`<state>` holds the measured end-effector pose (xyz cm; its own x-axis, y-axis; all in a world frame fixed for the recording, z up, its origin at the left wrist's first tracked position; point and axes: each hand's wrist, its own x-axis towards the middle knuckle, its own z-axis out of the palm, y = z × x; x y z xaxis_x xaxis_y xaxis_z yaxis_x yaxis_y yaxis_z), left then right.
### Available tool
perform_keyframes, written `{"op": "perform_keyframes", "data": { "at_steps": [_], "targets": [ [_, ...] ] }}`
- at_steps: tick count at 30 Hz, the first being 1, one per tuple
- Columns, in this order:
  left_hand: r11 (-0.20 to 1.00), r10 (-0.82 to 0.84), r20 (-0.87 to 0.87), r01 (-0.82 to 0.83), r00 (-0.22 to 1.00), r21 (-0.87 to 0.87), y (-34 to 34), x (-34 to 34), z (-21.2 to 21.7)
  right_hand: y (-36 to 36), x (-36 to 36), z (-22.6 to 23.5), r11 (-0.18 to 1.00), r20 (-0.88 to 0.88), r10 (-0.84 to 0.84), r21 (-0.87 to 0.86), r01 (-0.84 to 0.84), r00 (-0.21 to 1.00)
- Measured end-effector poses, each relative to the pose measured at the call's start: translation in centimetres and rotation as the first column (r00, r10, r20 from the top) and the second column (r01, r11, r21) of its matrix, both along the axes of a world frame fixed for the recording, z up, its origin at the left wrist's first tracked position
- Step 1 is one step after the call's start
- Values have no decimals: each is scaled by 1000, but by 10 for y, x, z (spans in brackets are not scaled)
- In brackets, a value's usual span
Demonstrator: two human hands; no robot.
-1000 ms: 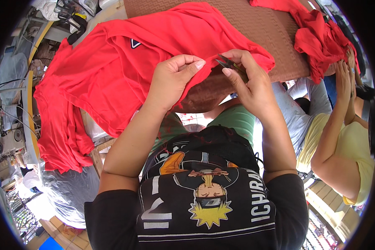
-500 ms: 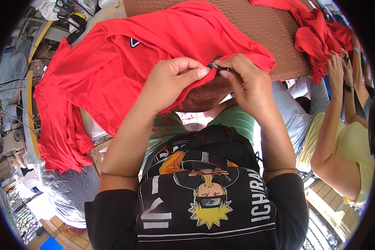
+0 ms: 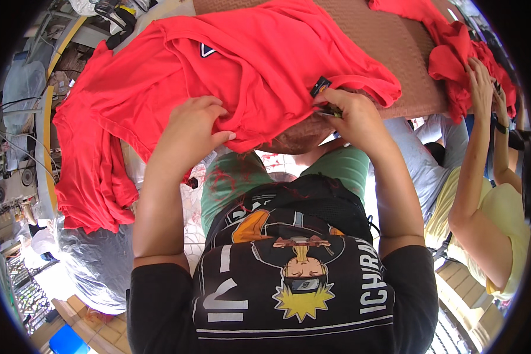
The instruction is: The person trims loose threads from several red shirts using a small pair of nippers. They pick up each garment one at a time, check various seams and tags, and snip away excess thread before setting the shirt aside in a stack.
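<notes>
A red garment (image 3: 265, 65) lies spread over the table edge, with a small dark-and-white patch (image 3: 207, 51) on it. At its near hem, my left hand (image 3: 196, 127) has its fingers curled over the cloth, pinching a fold between thumb and fingers. My right hand (image 3: 354, 115) is closed around small dark thread snips (image 3: 331, 110), mostly hidden by the fingers. Its fingertips also touch the garment's edge beside a dark label (image 3: 320, 87) that stands up from the cloth.
The table has a brown textured cover (image 3: 413, 88). At the right, another person's hands (image 3: 484, 82) handle a red garment (image 3: 454, 56). Machines and cables (image 3: 26, 165) line the left, above a plastic-wrapped bundle (image 3: 94, 265). Red threads cling to my green shorts (image 3: 230, 177).
My left hand has moved left and slightly down along the hem, away from the label. My right hand has shifted a little right and down; the dark label now shows more fully.
</notes>
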<state>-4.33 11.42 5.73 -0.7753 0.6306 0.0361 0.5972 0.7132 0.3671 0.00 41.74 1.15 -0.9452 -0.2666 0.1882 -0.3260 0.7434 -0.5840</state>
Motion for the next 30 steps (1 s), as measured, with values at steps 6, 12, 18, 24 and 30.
{"op": "perform_keyframes", "data": {
  "at_steps": [6, 12, 18, 24, 30],
  "targets": [
    [572, -61, 360, -264, 931, 777, 20, 10, 16, 39, -10, 50, 793, -349, -445, -581, 182, 825],
    [447, -50, 564, -487, 824, 751, 35, -18, -22, 84, -26, 51, 947, -304, -321, -75, 313, 897],
    [386, -107, 644, -566, 757, 729, 31, -17, -35, 80, -21, 73, 976, 151, -202, 108, 187, 968],
    [427, -89, 646, -557, 758, 712, 39, -16, -21, 60, -26, 36, 896, 151, -283, 395, 205, 947],
    [330, -228, 624, -544, 747, 772, 48, 3, -3, 101, -41, 49, 899, -363, -407, 2, 438, 838]
  ]
}}
